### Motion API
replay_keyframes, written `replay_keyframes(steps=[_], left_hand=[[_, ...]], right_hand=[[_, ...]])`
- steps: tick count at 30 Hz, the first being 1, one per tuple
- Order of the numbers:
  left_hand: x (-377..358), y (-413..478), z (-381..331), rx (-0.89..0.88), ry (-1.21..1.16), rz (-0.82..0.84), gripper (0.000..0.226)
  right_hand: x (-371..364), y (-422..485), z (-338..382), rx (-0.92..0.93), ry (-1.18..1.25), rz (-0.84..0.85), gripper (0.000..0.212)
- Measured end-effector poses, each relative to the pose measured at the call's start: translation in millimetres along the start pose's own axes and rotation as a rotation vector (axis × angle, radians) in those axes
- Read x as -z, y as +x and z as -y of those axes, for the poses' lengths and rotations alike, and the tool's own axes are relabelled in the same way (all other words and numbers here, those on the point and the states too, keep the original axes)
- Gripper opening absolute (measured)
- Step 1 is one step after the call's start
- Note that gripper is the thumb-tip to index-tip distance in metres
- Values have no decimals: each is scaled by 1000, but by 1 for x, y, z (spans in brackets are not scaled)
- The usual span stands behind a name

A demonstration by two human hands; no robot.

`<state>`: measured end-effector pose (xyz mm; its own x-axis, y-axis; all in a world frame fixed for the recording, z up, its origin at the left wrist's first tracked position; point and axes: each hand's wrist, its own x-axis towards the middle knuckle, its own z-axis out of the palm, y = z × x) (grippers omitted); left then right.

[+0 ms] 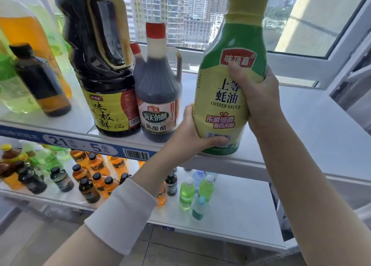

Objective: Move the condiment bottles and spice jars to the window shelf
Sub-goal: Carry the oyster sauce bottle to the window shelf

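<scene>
Two hands on one bottle, setting it down on the window shelf [311, 129]. Far left of the shelf: orange and green drink bottles [24, 45], a small dark bottle [40, 79] in front of them. Next a big soy sauce jug [100, 51], handle toward the camera, then a red-capped vinegar bottle [158, 89] just beside it. All upright, near the front edge, labels out; looks like a row filled left to right.

Left hand [190, 135] cups the base of the oyster sauce bottle [226, 97] from lower left, thumb across the barcode, fingers curled behind; probably taking the weight. The bottle is right of the vinegar, near it, base at the shelf's front edge, leaning slightly; can't tell if the base touches the shelf.

Right hand [261, 101] wraps the mid body from the right, thumb on the red logo; likely steering the tilt. Two-hand hold fits a tall, heavy-looking bottle.

Lower shelf [241, 209] carries many small bottles
</scene>
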<state>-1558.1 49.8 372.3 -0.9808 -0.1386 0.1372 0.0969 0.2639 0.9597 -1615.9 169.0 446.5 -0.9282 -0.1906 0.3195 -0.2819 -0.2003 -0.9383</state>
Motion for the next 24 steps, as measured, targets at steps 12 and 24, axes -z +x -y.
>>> replay_keyframes(steps=[12, 24], left_hand=[[0, 6, 14, 12, 18, -43, 88], [3, -59, 20, -67, 95, -351, 48]], right_hand=[[-1, 7, -25, 90, -13, 24, 58], [-6, 5, -31, 173, -27, 19, 51]])
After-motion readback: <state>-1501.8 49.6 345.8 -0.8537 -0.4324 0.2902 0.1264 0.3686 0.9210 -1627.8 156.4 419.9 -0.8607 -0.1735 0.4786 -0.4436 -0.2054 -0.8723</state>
